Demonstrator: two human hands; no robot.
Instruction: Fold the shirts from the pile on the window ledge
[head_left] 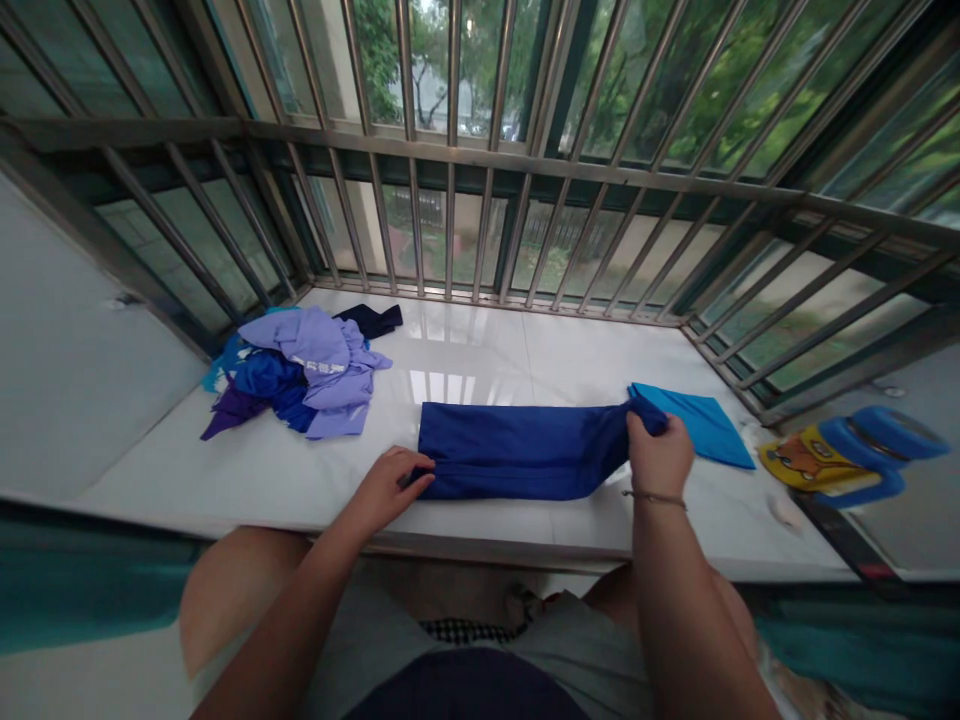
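A dark blue garment (517, 450), folded into a long strip, lies across the white sill in front of me. My right hand (660, 450) is closed on its right end, which is bunched and raised a little off the surface. At the near left corner, my left hand (394, 485) pinches the fabric between thumb and fingers. Just beyond my right hand sits a flat, folded bright blue cloth (709, 425), partly hidden by that hand.
A loose heap of clothes, with a lilac garment (326, 365) on top, lies to the left; a black cloth (375, 320) is behind it. A yellow and blue bottle (832, 455) stands at the right. Metal window bars (487, 235) enclose the marble sill (480, 350).
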